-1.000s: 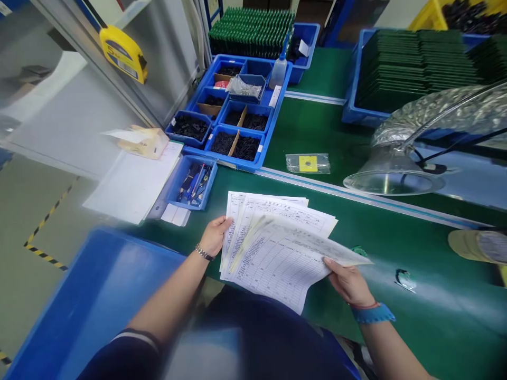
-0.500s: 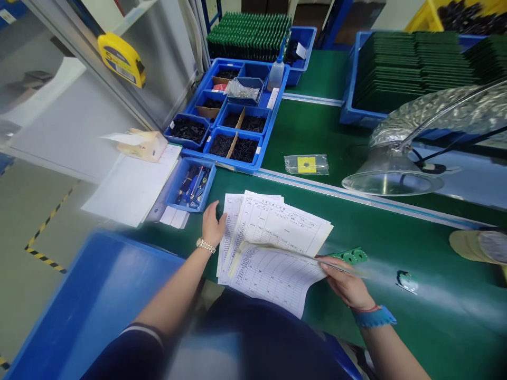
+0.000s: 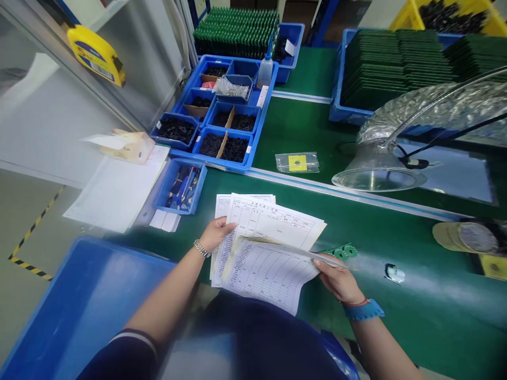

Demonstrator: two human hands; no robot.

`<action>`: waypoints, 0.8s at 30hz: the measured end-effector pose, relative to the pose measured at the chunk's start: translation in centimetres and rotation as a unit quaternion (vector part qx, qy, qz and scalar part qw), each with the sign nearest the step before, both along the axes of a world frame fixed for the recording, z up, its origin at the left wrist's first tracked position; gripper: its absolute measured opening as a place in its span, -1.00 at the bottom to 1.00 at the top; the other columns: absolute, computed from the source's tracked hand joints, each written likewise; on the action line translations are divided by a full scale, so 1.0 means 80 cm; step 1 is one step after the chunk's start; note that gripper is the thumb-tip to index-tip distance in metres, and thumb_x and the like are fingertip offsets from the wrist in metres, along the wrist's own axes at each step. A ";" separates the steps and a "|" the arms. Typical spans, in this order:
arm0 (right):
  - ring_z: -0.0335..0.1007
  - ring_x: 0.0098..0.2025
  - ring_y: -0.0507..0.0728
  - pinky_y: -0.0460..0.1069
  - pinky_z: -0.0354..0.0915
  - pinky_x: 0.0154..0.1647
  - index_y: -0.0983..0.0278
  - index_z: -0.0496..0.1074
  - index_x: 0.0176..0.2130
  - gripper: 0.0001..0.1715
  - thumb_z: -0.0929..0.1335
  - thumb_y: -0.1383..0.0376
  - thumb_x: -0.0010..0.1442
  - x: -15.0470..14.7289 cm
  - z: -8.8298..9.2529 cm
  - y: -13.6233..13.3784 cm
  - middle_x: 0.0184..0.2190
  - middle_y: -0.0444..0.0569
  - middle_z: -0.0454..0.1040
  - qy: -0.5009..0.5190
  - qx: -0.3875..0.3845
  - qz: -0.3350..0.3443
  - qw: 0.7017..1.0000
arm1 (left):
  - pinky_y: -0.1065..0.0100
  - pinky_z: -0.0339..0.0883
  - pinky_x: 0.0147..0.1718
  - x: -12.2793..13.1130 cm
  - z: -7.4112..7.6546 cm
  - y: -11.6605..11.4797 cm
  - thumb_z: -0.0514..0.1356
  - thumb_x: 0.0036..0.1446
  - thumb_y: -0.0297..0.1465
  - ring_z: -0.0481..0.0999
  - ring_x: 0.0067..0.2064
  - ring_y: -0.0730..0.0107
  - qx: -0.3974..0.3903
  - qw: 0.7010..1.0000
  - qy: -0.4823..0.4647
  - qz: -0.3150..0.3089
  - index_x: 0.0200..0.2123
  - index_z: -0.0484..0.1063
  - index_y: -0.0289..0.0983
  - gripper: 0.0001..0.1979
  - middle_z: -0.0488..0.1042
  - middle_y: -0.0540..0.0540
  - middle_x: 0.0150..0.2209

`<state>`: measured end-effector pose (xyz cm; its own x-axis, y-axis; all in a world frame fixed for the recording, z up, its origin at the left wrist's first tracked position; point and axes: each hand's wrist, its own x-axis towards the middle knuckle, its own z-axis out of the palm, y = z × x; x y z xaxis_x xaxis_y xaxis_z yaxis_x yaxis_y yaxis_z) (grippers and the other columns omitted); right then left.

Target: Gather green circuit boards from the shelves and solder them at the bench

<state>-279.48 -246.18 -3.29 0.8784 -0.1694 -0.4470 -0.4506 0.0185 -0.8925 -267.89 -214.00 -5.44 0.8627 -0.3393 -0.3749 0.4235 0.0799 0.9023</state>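
Holding: the person held a stack of printed forms (image 3: 269,248), ruled in tables, with both hands over the green tabletop (image 3: 420,311); the small print was too fine to read.

Left hand (image 3: 216,235): it was closed narrowly on the stack's left edge, with the fingers across the top sheets, seemingly to keep them together. A metal bracelet (image 3: 202,248) circled the wrist.

Right hand (image 3: 338,282): it pinched the right edge of the upper sheets, which bowed up and over. That bend appeared to keep the sheet beneath exposed. A blue wristband (image 3: 363,310) sat on the wrist.

Just beyond: green circuit boards (image 3: 340,252) lay just past the right fingertips. A small blue tray of pens and tools (image 3: 189,212) sat beyond the left hand, with loose white paper (image 3: 114,195) beside it.

Farther back: a blue compartment tray (image 3: 237,168) held small black parts, apparently sorted within reach. Blue crates (image 3: 336,103) held stacked green boards. A clear hood on foil ducting (image 3: 376,171) stood at right, and a yellow tape measure (image 3: 96,55) hung at left.
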 end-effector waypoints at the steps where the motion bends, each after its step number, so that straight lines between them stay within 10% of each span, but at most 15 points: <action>1: 0.44 -0.21 0.23 0.06 0.38 -0.19 0.21 0.53 -0.40 -0.74 0.46 0.14 -0.15 0.000 0.000 0.001 -0.32 -0.02 0.55 0.003 0.008 0.002 1.000 | 0.18 0.32 -0.19 0.000 0.001 0.000 0.26 -0.10 -0.20 0.48 -0.19 0.17 0.001 1.000 0.001 0.002 -0.32 0.49 -0.34 -0.67 0.54 -0.16 -0.26; 24: 0.29 0.03 0.26 0.17 0.18 0.11 0.15 0.50 -0.26 -0.81 0.35 0.34 0.07 0.000 0.011 0.005 0.09 -0.12 0.28 -0.094 0.134 0.121 0.979 | 0.17 0.36 -0.24 -0.001 -0.004 0.002 0.28 -0.13 -0.20 0.50 -0.25 0.16 -0.006 0.999 0.033 0.026 -0.31 0.48 -0.35 -0.64 0.54 -0.20 -0.28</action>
<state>-279.45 -245.80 -2.39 0.9492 0.1554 -0.2736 -0.2991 0.1756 -0.9379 -268.00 -213.88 -5.77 0.8529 -0.2992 -0.4278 0.4771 0.1137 0.8715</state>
